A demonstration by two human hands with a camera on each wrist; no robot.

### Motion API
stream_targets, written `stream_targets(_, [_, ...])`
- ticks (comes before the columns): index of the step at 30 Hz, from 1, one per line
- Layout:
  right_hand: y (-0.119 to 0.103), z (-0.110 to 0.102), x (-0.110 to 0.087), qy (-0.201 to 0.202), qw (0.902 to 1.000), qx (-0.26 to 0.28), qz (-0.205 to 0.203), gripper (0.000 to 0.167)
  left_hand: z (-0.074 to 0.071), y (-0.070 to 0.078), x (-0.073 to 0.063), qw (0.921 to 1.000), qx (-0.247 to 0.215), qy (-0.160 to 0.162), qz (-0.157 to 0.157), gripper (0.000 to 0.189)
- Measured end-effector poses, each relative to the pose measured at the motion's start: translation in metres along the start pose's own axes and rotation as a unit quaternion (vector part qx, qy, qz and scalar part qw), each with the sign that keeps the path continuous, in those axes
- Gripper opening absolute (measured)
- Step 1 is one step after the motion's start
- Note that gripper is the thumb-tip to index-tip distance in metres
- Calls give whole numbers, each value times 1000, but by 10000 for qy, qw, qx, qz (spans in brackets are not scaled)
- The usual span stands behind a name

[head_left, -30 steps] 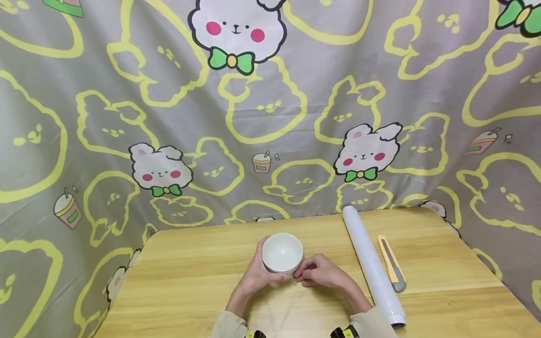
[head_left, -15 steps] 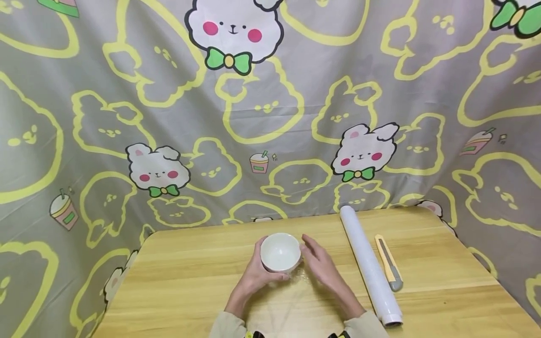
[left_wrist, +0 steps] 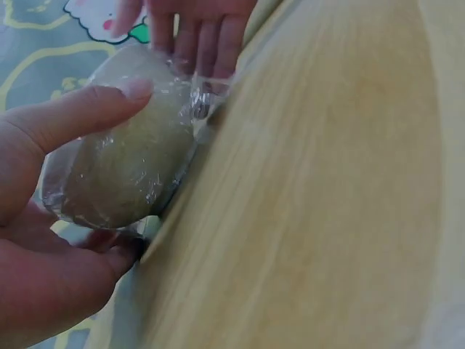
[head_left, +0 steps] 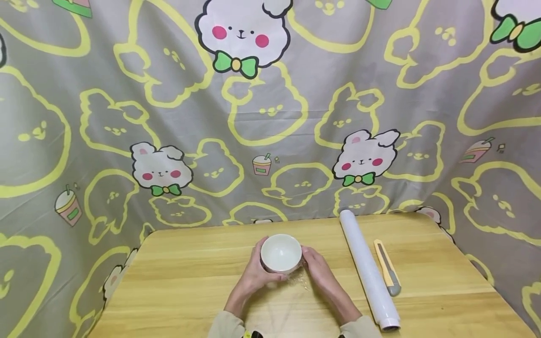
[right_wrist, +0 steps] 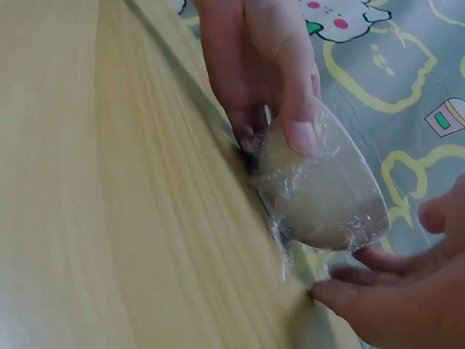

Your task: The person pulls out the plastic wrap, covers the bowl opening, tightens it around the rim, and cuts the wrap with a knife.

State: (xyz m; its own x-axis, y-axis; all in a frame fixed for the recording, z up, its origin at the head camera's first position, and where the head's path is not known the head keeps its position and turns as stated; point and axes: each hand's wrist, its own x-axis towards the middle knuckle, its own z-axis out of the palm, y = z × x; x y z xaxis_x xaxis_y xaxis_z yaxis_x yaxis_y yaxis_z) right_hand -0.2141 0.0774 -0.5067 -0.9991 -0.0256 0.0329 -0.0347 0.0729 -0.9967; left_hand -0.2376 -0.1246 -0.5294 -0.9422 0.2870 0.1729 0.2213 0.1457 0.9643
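Note:
A white bowl [head_left: 281, 254] stands mouth up near the middle of the table. My left hand [head_left: 255, 272] grips its left side, thumb across the near wall and fingers reaching around behind and below. Clear cling film [right_wrist: 305, 182] wraps the outer wall, crinkled, with loose ends hanging near the table on the right. At the bowl's right side, my right hand [head_left: 319, 268] touches the film with fairly straight fingers; the left wrist view shows those fingers extended beyond the bowl. From the head view, the bowl's inside looks bare, and its underside is hidden.
A long roll of cling film [head_left: 369, 272] lies lengthwise on the wooden table [head_left: 190, 272], right of my right hand. Beyond it is a yellow and grey utility knife [head_left: 388, 267]. A patterned grey cloth [head_left: 262, 122] hangs behind the table and along its sides.
My right hand has gone from pinching film at the bowl's near right to straightened fingers along its right side. My left hand keeps its grip. The head view has shifted slightly.

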Motion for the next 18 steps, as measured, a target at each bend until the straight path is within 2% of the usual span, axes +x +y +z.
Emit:
stream_targets(2, [2, -3, 3, 147, 9999, -38, 54, 54, 1, 0, 0, 9999, -129, -47, -49, 121])
stream_targets(6, [6, -7, 9, -183, 9982, 577, 45, 63, 8, 1, 3, 9996, -223, -171, -78, 127])
stream_targets(8, [9, -7, 11, -311, 9972, 676, 58, 63, 12, 2, 3, 9999, -20, -125, -46, 133])
stream_targets(12, [13, -4, 11, -457, 9967, 662, 130, 65, 20, 3, 1, 9985, 480, 275, -30, 142])
stream_targets(15, [12, -3, 9, -554, 9959, 699, 166, 68, 23, 2, 0, 9956, 718, 606, 33, 129])
stream_targets(18, [11, -3, 8, -613, 9955, 696, 205, 67, 23, 2, -1, 9943, 775, 722, 119, 115])
